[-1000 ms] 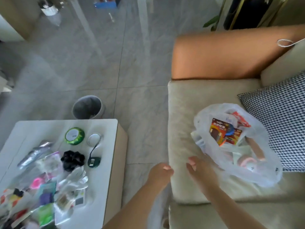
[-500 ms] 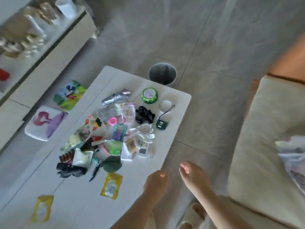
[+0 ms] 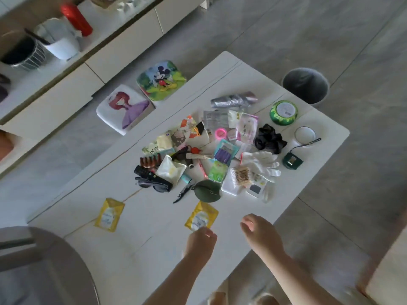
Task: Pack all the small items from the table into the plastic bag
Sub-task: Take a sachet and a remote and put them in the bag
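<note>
Overhead, both hands hang above the worktop's (image 3: 319, 126) near edge. Left grip (image 3: 201, 239), fingers loosely curled and empty, just touches a yellow sachet (image 3: 201, 216); right grip (image 3: 261, 234) is relaxed, holding nothing. Small items (image 3: 211, 155) crowd mid-worktop.

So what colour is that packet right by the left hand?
Yellow packet, white label, at the left hand; head view.

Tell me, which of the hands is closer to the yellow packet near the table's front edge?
The left hand: its fingertips sit right at the near end of the yellow packet. The right hand hovers off to the packet's right, with bare table between them.
</note>
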Tool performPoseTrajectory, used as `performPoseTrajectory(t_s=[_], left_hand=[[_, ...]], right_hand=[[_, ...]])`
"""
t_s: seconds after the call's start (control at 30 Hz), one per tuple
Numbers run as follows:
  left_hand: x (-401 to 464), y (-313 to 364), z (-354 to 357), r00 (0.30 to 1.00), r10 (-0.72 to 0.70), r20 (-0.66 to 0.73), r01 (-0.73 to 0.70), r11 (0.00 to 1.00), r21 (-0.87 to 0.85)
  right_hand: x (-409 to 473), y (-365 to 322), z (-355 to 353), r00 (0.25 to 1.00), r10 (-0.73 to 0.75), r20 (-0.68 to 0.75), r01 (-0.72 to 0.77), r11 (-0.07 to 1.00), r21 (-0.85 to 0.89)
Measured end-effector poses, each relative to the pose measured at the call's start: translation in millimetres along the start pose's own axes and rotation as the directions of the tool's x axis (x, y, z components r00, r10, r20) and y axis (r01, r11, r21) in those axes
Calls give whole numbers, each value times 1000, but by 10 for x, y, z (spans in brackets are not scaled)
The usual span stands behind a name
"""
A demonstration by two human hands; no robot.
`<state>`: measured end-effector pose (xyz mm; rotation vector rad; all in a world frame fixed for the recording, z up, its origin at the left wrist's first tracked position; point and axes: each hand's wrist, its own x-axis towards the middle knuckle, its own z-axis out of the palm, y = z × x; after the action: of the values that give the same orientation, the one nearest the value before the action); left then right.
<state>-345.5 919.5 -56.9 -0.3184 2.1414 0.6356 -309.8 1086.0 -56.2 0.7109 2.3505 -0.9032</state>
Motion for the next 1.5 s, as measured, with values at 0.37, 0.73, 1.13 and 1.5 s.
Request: performPoseTrajectory(t_s=[0.37, 0.73, 1.13, 1.5], left_hand=[[937, -433, 41, 991, -67, -119, 54, 992, -110], [1476, -653, 341, 961, -86, -263, 99, 994, 38], [1264, -1428, -484, 871, -444, -213, 245, 766, -594], [1820, -2211, -1532, 690, -569, -448, 336, 800, -498]], right_hand=[[754, -337, 823, 975, -169, 141, 185, 977, -106], [1166, -382, 1328, 959, -251, 129, 264, 959, -100], [1141, -1169, 1597, 854, -388, 347, 473, 856, -208], [1332, -2103, 2503, 795, -457, 398, 605, 558, -568]])
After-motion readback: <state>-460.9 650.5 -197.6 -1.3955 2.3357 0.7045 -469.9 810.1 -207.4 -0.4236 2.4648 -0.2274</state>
